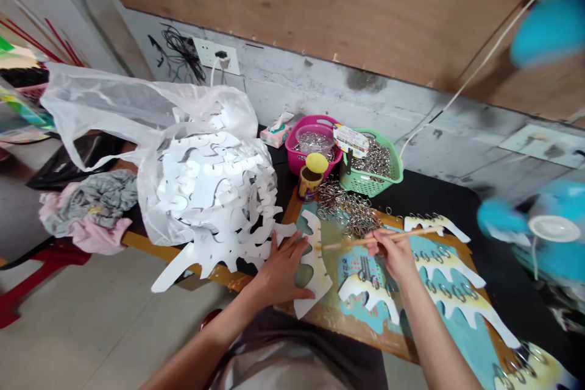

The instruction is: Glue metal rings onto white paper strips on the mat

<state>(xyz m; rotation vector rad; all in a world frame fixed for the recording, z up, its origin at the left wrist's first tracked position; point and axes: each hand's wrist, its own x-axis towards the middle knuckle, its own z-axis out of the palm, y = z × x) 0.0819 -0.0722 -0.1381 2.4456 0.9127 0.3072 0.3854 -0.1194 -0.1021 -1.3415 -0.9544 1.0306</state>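
Observation:
My right hand [393, 250] grips a thin wooden brush [425, 232] between thumb and fingers. Its tip is at the right edge of a white scalloped cutout [315, 265], which has yellowish smears. My left hand [281, 268] rests with spread fingers on this cutout's left side. A smaller cutout [365, 292] with metal rings lies right of it. Under my right forearm and beyond are longer cutouts [470, 304] with several rings along their edges. An open tin [309, 184] with a yellow lid stands behind, beside a pile of metal rings [350, 207].
A clear plastic bag [150, 195] full of white cutouts is at left, with crumpled cloths [98, 207] beside it. Pink [295, 158] and green [370, 186] baskets of metal pieces stand by the wall. A blue fan [557, 228] is at right.

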